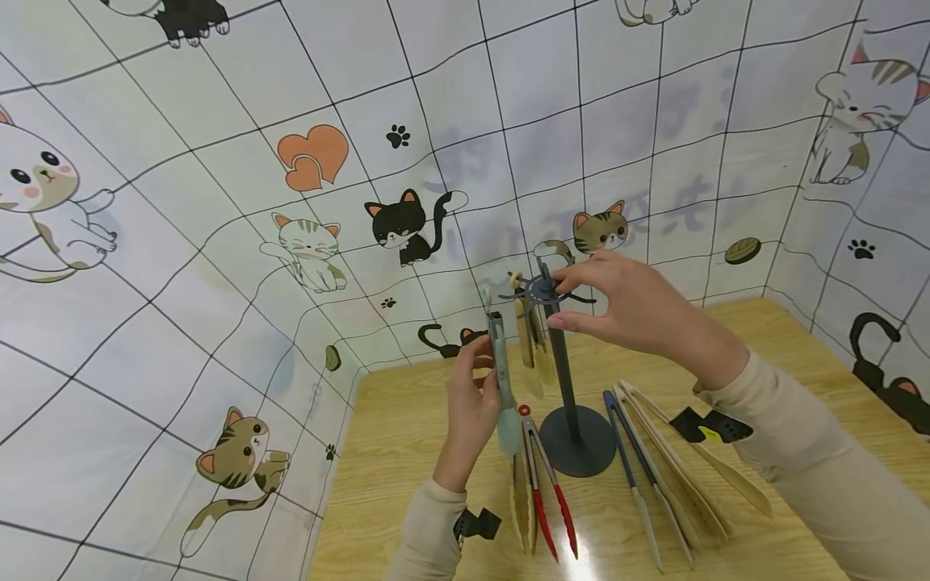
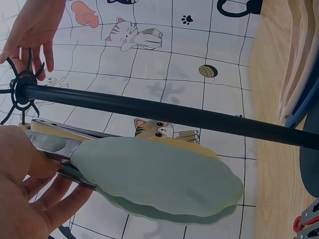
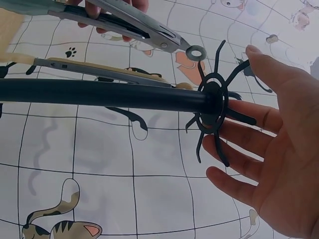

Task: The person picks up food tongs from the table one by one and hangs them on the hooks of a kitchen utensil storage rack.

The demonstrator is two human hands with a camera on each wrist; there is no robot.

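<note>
My left hand (image 1: 474, 395) grips a pair of tongs (image 2: 159, 174) with pale green scalloped heads and metal arms. In the right wrist view, the tongs' pull ring (image 3: 196, 52) is right at one hook of a dark hanging stand (image 3: 214, 104). The stand has a round base, a straight post and a ring of curved hooks on top. My right hand (image 3: 279, 129) is at these hooks, its spread fingers touching behind them and its thumb tip at one upper hook. Another pair of tongs (image 1: 525, 327), yellowish, hangs from the stand's far side, partly hidden.
On the wooden table (image 1: 407, 452) left of the stand's base lie red-handled tongs (image 1: 545, 484) and beige tongs (image 1: 520, 508). To its right are blue tongs (image 1: 639, 468) and cream-coloured tongs (image 1: 676, 460). A cat-print cloth (image 1: 436, 105) hangs around the table.
</note>
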